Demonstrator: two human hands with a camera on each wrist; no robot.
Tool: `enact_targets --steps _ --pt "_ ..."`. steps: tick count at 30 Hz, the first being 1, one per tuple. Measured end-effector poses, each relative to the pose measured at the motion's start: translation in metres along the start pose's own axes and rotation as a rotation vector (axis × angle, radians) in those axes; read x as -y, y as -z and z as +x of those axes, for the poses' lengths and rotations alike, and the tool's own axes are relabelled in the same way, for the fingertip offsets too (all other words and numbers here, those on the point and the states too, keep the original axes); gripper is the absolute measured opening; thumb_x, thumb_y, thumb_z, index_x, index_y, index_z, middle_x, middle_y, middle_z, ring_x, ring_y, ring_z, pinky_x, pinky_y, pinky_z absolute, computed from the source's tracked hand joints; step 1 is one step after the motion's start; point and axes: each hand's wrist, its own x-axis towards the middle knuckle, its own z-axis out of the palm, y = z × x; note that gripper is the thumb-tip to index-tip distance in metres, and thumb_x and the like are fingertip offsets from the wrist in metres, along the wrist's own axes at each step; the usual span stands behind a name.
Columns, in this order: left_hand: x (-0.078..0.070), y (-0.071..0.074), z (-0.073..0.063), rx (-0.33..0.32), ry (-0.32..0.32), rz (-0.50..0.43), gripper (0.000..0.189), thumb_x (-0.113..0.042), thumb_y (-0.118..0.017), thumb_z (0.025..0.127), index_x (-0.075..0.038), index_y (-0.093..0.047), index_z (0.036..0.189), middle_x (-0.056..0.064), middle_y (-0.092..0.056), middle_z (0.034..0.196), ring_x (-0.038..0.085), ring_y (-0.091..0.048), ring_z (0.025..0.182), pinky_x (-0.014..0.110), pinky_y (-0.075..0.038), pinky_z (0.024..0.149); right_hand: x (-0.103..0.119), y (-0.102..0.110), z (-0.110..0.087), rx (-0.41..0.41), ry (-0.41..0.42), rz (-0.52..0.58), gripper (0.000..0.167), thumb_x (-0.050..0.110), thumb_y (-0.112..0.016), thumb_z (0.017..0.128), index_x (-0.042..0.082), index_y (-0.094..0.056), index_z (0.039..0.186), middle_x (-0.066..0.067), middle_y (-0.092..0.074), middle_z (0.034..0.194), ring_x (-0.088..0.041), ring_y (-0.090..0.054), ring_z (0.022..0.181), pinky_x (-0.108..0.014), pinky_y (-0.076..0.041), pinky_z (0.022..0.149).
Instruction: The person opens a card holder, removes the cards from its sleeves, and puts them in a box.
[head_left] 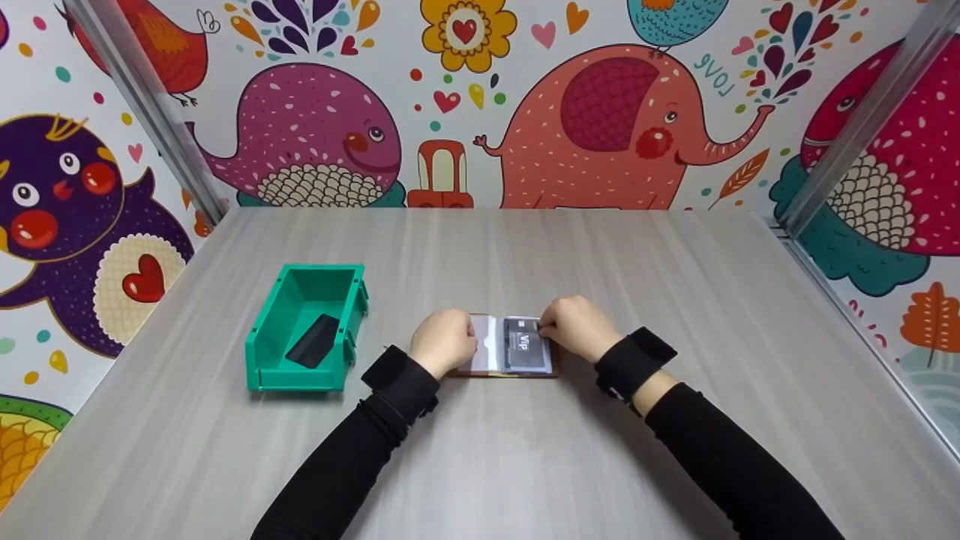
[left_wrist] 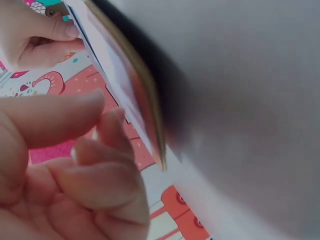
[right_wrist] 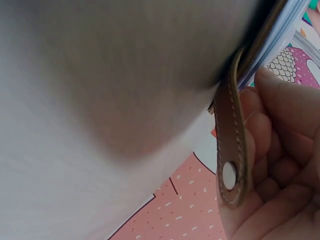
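- Sleeves [head_left: 330, 469]: foremost.
- Left hand [head_left: 444, 341]: fingers curled, grip unclear.
- Right hand [head_left: 577, 326]: pinches card holder [head_left: 495, 349] edge.
- Holder: likely light, pliable; grasp outer edges.

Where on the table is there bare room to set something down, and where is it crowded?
The table has a wide bare patch along the back wall, another between the right wristband and the table's right edge. A narrower gap lies between the bin and left hand. It is crowded at the card holder, with the right hand at its other side.
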Motion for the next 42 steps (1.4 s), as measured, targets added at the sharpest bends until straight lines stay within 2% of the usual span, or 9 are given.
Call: enact_targets --steps 5,9,13,18,26,29,34,37,42 --pt "-0.010 -0.004 0.002 0.000 0.013 -0.055 0.037 -0.005 -0.063 0.081 -0.017 -0.039 0.055 -0.003 -0.038 0.056 0.017 -0.038 0.054 0.030 -0.029 0.051 0.000 0.000 0.000 0.002 -0.001 -0.002 0.005 0.002 -0.077 0.081 0.005 -0.079 0.085 -0.009 -0.074 0.089 -0.025 -0.069 0.082 -0.040 -0.054 0.075" --pt "-0.019 -0.009 0.005 -0.001 -0.002 -0.064 0.036 -0.008 -0.064 0.082 -0.017 -0.041 0.056 -0.003 -0.041 0.058 0.018 -0.040 0.055 0.032 -0.034 0.053 0.000 0.000 -0.001 0.001 -0.006 0.003 0.004 0.002 -0.078 0.081 0.005 -0.079 0.085 -0.009 -0.074 0.088 -0.025 -0.069 0.082 -0.039 -0.054 0.074" --pt "-0.026 -0.014 0.008 0.008 -0.020 -0.041 0.032 -0.007 -0.065 0.079 -0.016 -0.047 0.055 -0.003 -0.048 0.058 0.018 -0.046 0.057 0.039 -0.044 0.068 0.000 -0.001 0.000 0.003 -0.009 0.004 0.004 0.002 -0.078 0.081 0.005 -0.078 0.085 -0.009 -0.074 0.087 -0.024 -0.069 0.080 -0.039 -0.054 0.073" --pt "-0.028 -0.021 0.011 0.023 -0.016 -0.009 0.036 -0.007 -0.066 0.078 -0.017 -0.043 0.052 -0.003 -0.051 0.059 0.018 -0.048 0.059 0.049 -0.042 0.088 0.000 -0.002 -0.001 -0.006 0.001 -0.003 0.006 0.001 -0.078 0.080 0.005 -0.078 0.084 -0.009 -0.073 0.086 -0.024 -0.069 0.079 -0.039 -0.054 0.072" --pt "-0.029 -0.020 0.012 0.065 0.034 -0.048 0.039 -0.007 -0.062 0.081 -0.017 -0.035 0.054 -0.001 -0.045 0.059 0.019 -0.041 0.058 0.043 -0.046 0.078 0.002 0.000 -0.002 -0.015 0.004 0.003 0.004 0.001 -0.078 0.080 0.004 -0.078 0.083 -0.008 -0.073 0.086 -0.023 -0.069 0.079 -0.037 -0.055 0.072" --pt "-0.030 -0.021 0.014 0.077 0.061 -0.051 0.036 -0.007 -0.063 0.080 -0.016 -0.040 0.055 0.001 -0.050 0.062 0.020 -0.044 0.060 0.044 -0.045 0.084 0.002 0.000 -0.002 -0.017 0.005 0.007 0.005 0.000 -0.078 0.080 0.003 -0.078 0.083 -0.009 -0.073 0.086 -0.024 -0.069 0.079 -0.038 -0.055 0.072" --pt "-0.033 -0.021 0.017 0.106 0.101 -0.036 0.016 -0.009 -0.067 0.080 -0.011 -0.059 0.067 0.005 -0.066 0.078 0.022 -0.052 0.069 0.048 -0.037 0.098 0.001 0.000 -0.003 -0.027 0.014 0.002 0.006 -0.001 -0.078 0.079 0.004 -0.078 0.082 -0.009 -0.073 0.084 -0.025 -0.069 0.078 -0.039 -0.054 0.073" --pt "-0.034 -0.020 0.018 0.122 0.116 -0.024 0.009 -0.012 -0.068 0.080 -0.009 -0.063 0.073 0.006 -0.067 0.081 0.022 -0.055 0.071 0.049 -0.037 0.096 0.001 0.000 -0.003 -0.032 0.021 -0.002 0.006 -0.002 -0.078 0.078 0.004 -0.078 0.081 -0.009 -0.073 0.083 -0.025 -0.069 0.077 -0.040 -0.054 0.073" --pt "-0.035 -0.019 0.021 0.143 0.126 -0.019 0.015 -0.013 -0.068 0.081 -0.010 -0.058 0.070 0.003 -0.062 0.076 0.021 -0.053 0.069 0.048 -0.040 0.090 0.000 -0.002 -0.002 -0.045 0.042 -0.026 0.006 -0.002 -0.077 0.078 0.004 -0.077 0.079 -0.008 -0.072 0.080 -0.024 -0.068 0.075 -0.039 -0.054 0.071"
